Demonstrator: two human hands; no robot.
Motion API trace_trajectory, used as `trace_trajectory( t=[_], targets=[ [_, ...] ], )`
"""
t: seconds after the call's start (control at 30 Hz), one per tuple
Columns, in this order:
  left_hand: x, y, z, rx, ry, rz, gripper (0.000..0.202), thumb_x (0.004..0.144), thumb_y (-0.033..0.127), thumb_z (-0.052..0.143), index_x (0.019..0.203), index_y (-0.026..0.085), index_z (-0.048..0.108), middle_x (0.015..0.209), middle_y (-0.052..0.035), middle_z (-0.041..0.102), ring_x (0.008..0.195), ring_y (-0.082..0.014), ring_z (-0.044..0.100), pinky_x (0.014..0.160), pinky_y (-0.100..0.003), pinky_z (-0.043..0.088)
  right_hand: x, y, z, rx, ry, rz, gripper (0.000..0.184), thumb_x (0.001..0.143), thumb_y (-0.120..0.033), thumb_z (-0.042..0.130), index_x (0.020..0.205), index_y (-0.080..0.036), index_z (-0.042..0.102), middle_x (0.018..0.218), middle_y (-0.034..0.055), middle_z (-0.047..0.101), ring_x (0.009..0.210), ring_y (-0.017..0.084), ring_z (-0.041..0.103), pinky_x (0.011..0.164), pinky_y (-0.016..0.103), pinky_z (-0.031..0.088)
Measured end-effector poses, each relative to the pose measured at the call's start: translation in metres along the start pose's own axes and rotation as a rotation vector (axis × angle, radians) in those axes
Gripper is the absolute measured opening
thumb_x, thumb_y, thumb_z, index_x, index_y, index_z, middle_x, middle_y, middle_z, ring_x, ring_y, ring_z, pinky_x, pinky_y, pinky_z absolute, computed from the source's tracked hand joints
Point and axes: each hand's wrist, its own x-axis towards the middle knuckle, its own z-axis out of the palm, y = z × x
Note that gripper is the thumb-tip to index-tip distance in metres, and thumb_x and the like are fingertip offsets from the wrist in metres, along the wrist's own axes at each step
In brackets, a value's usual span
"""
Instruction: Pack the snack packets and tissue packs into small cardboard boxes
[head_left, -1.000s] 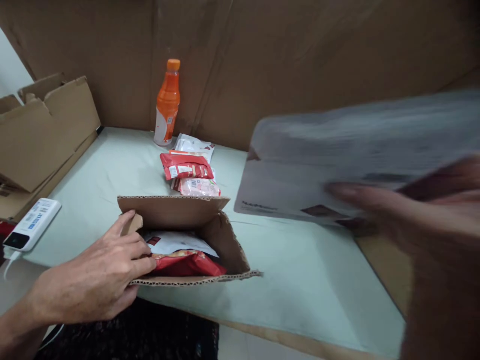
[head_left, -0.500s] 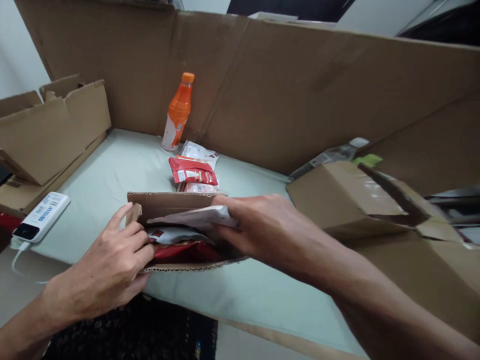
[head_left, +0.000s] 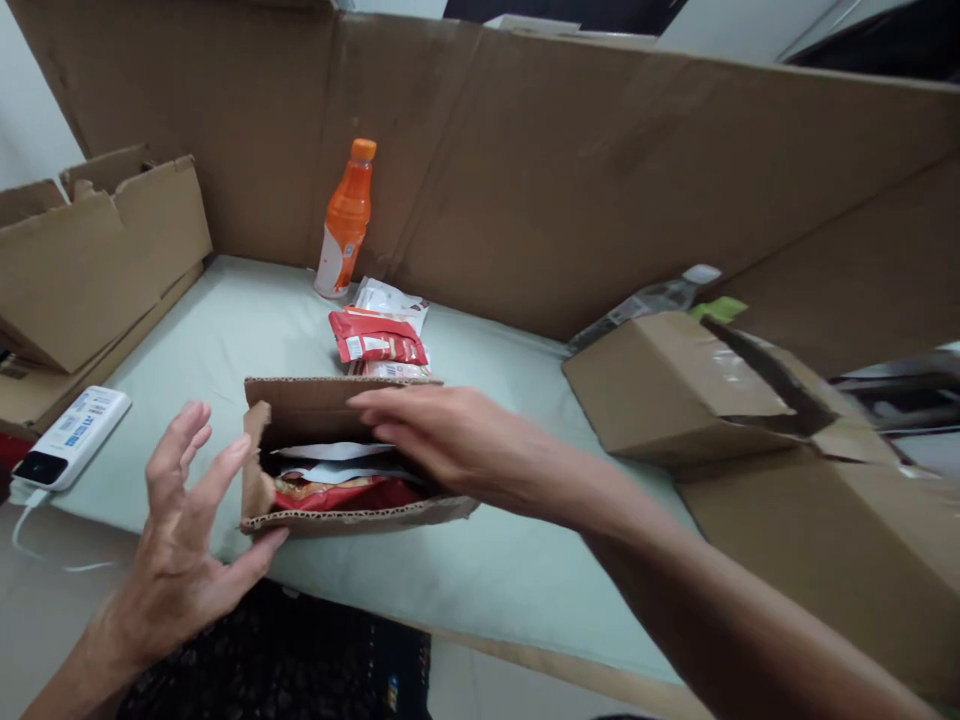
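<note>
In the lower middle stands a small open cardboard box [head_left: 360, 520]. Upright inside it are a red packet [head_left: 375, 494] nearest me and white packets [head_left: 337, 452] behind. My left hand [head_left: 187, 530] is at the box's left end, fingers spread, thumb by the near lower corner and nothing held. My right hand [head_left: 450, 435] reaches over the box's right part, fingers extended over the opening and holding nothing I can see. It hides that end of the box. Beyond the box lie a red snack packet [head_left: 379, 338] and a white packet [head_left: 390, 298].
An orange bottle [head_left: 346, 220] stands against a tall cardboard panel [head_left: 525, 180]. At left are a power bank [head_left: 75, 435] with a white cable and cut cardboard boxes [head_left: 105, 270]. Rightward are more cardboard boxes [head_left: 660, 385] and a clear plastic bottle [head_left: 652, 300].
My right hand has let go of the white packet, which is now down in the box. My left hand has released the box's left edge and spread its fingers, moving left.
</note>
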Motion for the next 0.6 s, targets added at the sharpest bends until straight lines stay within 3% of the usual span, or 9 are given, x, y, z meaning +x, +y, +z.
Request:
trace_trajectory(
  t=[0.07, 0.1, 0.17, 0.27, 0.33, 0.4, 0.5, 0.6],
  targets=[
    [-0.005, -0.002, 0.004, -0.062, -0.025, -0.010, 0.084, 0.093, 0.017, 0.070, 0.162, 0.029, 0.024, 0.162, -0.0160, 0.034, 0.149, -0.0377, 0.041, 0.117, -0.059, 0.049, -0.034, 0.015, -0.008, 0.082, 0.256, 0.106, 0.033, 0.105, -0.032, 0.045, 0.122, -0.022, 0.072, 0.116, 0.0094, 0.078, 0.100, 0.022, 0.075, 0.076, 0.031, 0.059],
    [-0.006, -0.003, 0.006, -0.100, -0.052, -0.024, 0.082, 0.094, 0.018, 0.068, 0.163, 0.028, 0.024, 0.157, -0.0161, 0.043, 0.145, -0.0355, 0.047, 0.115, -0.057, 0.051, -0.049, 0.022, -0.008, 0.108, 0.315, 0.157, 0.034, 0.105, -0.038, 0.046, 0.119, -0.022, 0.073, 0.115, 0.0099, 0.078, 0.097, 0.023, 0.075, 0.070, 0.030, 0.059],
    [-0.008, -0.004, 0.010, -0.159, -0.080, -0.061, 0.076, 0.097, 0.020, 0.062, 0.163, 0.026, 0.024, 0.149, -0.0151, 0.053, 0.139, -0.0318, 0.054, 0.114, -0.053, 0.053, -0.072, 0.032, 0.004, 0.163, 0.312, 0.193, 0.039, 0.104, -0.046, 0.047, 0.121, -0.023, 0.073, 0.119, 0.0117, 0.077, 0.100, 0.025, 0.075, 0.068, 0.033, 0.061],
    [-0.008, -0.005, 0.015, -0.170, -0.068, -0.105, 0.064, 0.100, 0.020, 0.057, 0.159, 0.026, 0.032, 0.144, -0.0124, 0.058, 0.136, -0.0284, 0.057, 0.115, -0.049, 0.053, -0.088, 0.034, 0.036, 0.212, 0.263, 0.099, 0.047, 0.101, -0.054, 0.050, 0.134, -0.024, 0.067, 0.132, 0.0138, 0.072, 0.120, 0.030, 0.068, 0.095, 0.047, 0.059],
    [-0.005, -0.005, 0.017, -0.165, -0.066, -0.117, 0.055, 0.101, 0.020, 0.054, 0.154, 0.026, 0.039, 0.138, -0.0105, 0.062, 0.131, -0.0267, 0.061, 0.113, -0.047, 0.054, -0.089, 0.028, 0.053, 0.153, 0.283, 0.066, 0.047, 0.100, -0.054, 0.054, 0.133, -0.023, 0.066, 0.133, 0.0149, 0.071, 0.125, 0.033, 0.063, 0.104, 0.054, 0.051],
    [-0.002, -0.003, 0.018, -0.141, -0.064, -0.140, 0.052, 0.102, 0.019, 0.054, 0.151, 0.026, 0.041, 0.132, -0.0092, 0.066, 0.126, -0.0256, 0.064, 0.110, -0.046, 0.056, -0.087, 0.024, 0.058, 0.072, 0.285, 0.078, 0.042, 0.100, -0.048, 0.057, 0.133, -0.022, 0.065, 0.127, 0.0150, 0.073, 0.119, 0.033, 0.065, 0.101, 0.054, 0.050],
    [0.002, 0.000, 0.021, -0.069, -0.056, -0.180, 0.052, 0.101, 0.021, 0.056, 0.151, 0.027, 0.041, 0.133, -0.0095, 0.064, 0.127, -0.0264, 0.063, 0.110, -0.047, 0.056, -0.074, 0.027, 0.048, -0.006, 0.336, 0.069, 0.047, 0.100, -0.039, 0.058, 0.143, -0.021, 0.056, 0.125, 0.0154, 0.073, 0.112, 0.031, 0.067, 0.096, 0.051, 0.052],
    [0.003, 0.001, 0.025, -0.025, -0.022, -0.171, 0.059, 0.100, 0.021, 0.058, 0.154, 0.030, 0.037, 0.154, -0.0121, 0.047, 0.144, -0.0309, 0.049, 0.118, -0.054, 0.048, -0.051, 0.039, 0.030, -0.073, 0.477, 0.048, 0.064, 0.098, -0.044, 0.060, 0.154, -0.018, 0.044, 0.152, 0.0201, 0.055, 0.136, 0.036, 0.055, 0.106, 0.055, 0.047]
  ],
)
